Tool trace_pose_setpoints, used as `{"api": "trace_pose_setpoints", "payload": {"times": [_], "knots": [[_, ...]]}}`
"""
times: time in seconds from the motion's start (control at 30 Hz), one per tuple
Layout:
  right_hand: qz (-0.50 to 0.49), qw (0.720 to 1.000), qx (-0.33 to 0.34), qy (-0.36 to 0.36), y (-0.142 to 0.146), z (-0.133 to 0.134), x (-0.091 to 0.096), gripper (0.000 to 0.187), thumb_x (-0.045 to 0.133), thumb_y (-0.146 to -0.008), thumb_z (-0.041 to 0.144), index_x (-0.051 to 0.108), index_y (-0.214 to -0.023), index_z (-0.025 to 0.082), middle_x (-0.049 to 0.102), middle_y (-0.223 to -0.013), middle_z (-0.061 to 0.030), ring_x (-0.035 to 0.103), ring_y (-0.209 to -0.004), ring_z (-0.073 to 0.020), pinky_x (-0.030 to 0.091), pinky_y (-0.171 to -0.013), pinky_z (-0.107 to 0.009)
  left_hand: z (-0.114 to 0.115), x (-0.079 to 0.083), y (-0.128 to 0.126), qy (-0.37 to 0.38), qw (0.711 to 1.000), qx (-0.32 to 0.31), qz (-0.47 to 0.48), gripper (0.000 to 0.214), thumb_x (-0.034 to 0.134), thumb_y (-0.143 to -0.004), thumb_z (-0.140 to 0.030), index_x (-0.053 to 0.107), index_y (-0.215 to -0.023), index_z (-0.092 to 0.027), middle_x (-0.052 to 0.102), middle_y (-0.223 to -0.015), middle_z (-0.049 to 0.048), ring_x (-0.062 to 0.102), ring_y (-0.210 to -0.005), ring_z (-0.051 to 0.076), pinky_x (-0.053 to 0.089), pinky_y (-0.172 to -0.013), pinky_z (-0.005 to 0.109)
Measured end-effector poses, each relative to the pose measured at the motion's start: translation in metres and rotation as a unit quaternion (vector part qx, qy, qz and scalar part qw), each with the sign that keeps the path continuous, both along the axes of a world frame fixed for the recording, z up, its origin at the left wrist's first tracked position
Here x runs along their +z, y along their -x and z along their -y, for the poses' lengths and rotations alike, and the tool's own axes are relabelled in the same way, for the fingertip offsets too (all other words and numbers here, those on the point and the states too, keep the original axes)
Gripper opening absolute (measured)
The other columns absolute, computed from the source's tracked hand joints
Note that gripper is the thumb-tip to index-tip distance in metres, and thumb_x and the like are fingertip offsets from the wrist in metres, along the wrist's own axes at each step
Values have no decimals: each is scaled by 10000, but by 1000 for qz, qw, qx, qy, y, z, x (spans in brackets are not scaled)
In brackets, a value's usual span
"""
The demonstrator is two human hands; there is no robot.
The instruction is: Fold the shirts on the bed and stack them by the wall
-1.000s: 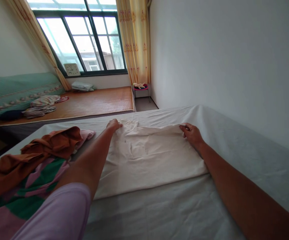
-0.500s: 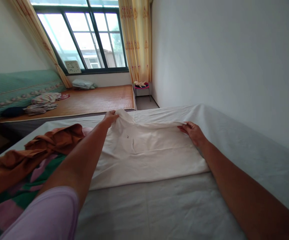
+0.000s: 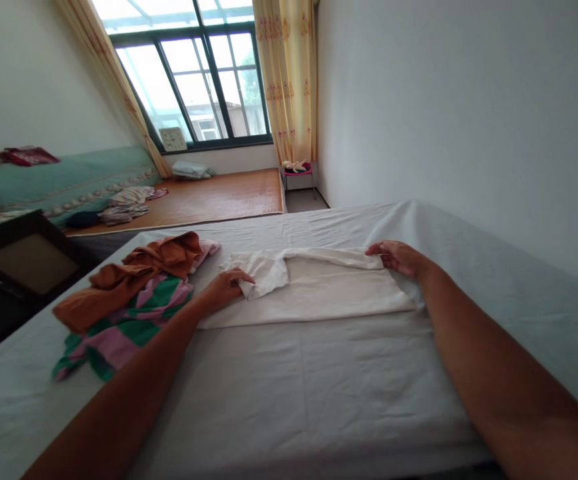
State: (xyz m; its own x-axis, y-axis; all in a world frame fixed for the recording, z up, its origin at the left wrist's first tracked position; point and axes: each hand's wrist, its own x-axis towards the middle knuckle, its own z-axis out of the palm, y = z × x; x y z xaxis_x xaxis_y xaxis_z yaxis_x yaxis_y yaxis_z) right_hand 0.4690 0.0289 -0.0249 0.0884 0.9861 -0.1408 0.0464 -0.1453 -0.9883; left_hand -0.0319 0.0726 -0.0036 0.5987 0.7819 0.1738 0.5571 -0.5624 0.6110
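A white shirt (image 3: 319, 293) lies flat on the bed, its far side folded over toward me into a long strip. Its short sleeve (image 3: 269, 272) rests on top at the left end, a little crumpled. My left hand (image 3: 231, 283) is closed on the edge of that sleeve. At the far right corner of the shirt, my right hand (image 3: 399, 257) pinches the folded hem between thumb and fingers. To the left of the shirt, beyond my left forearm, lie a rumpled orange-brown garment (image 3: 143, 267) and a green and pink garment (image 3: 153, 300).
A pale grey sheet (image 3: 289, 393) covers the bed, which meets a white wall on the right. A dark cabinet (image 3: 23, 267) stands at the left. Beyond are a mat-covered bed (image 3: 229, 193) with clothes on it, a small stool (image 3: 299, 171) and a window.
My left hand has brought the far left part of the shirt down toward me, laying the sleeve on top. My right hand stays at the right corner. The view has shifted left.
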Motion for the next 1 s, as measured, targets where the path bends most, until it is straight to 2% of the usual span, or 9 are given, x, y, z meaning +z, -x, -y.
{"api": "trace_pose_setpoints", "payload": {"times": [0.17,0.3,0.43,0.6,0.67,0.73,0.8,0.93,1.0], "knots": [[78,992,-74,-72,9,-5,-3,283,721,-625,209,659,-899,174,643,-743,-6,564,-628,-116,506,-577,-226,4,8,7,-69,991,54,98,265,649,-724,-400,730,-817,-166,669,-878,64,617,-867,205,473,-849,319],[95,977,-127,-141,3,-9,-13,293,683,-615,214,665,-905,171,614,-727,8,556,-632,-112,512,-615,-245,8,17,18,-22,993,33,107,306,668,-724,-453,732,-794,-163,672,-852,63,621,-818,190,495,-767,283],[195,962,-138,-131,1,-12,-22,243,688,-592,231,687,-825,161,627,-685,-7,554,-616,-129,502,-604,-254,17,19,24,50,998,-16,47,333,693,-694,-493,756,-794,-181,694,-805,57,637,-758,188,500,-720,271],[108,970,-172,-133,5,-12,-18,261,668,-585,233,656,-842,186,637,-761,-16,581,-665,-139,517,-614,-260,20,27,33,55,986,64,144,400,664,-733,-506,736,-902,-151,707,-869,58,632,-811,200,488,-777,285],[97,979,-148,-105,3,-8,-15,265,670,-564,204,653,-827,183,650,-788,-23,589,-667,-142,516,-618,-266,20,29,37,59,986,72,142,411,648,-739,-515,730,-888,-141,705,-868,57,628,-808,203,483,-778,286],[157,981,-91,-71,-1,-4,-13,254,676,-568,200,672,-820,170,660,-754,-30,592,-650,-153,504,-619,-273,20,31,41,71,994,37,78,404,650,-726,-521,734,-853,-147,704,-850,50,628,-811,208,480,-781,280],[268,959,-58,-65,-3,-2,-9,227,666,-620,234,696,-833,161,675,-742,-41,600,-665,-172,490,-645,-285,20,35,44,78,997,-22,-7,375,654,-722,-511,741,-844,-167,706,-856,39,629,-842,211,470,-813,270],[493,849,-138,-130,4,-5,0,225,558,-775,287,713,-913,198,713,-883,-72,624,-818,-222,471,-791,-339,24,45,51,58,989,-100,-89,348,664,-741,-486,734,-961,-226,689,-1020,29,611,-987,207,421,-936,264],[543,812,-132,-171,13,-9,-1,266,492,-833,272,708,-977,213,715,-979,-83,613,-930,-235,439,-898,-373,24,46,50,41,989,-107,-96,354,671,-744,-497,730,-985,-243,671,-1091,34,604,-1028,206,406,-969,270]]}}
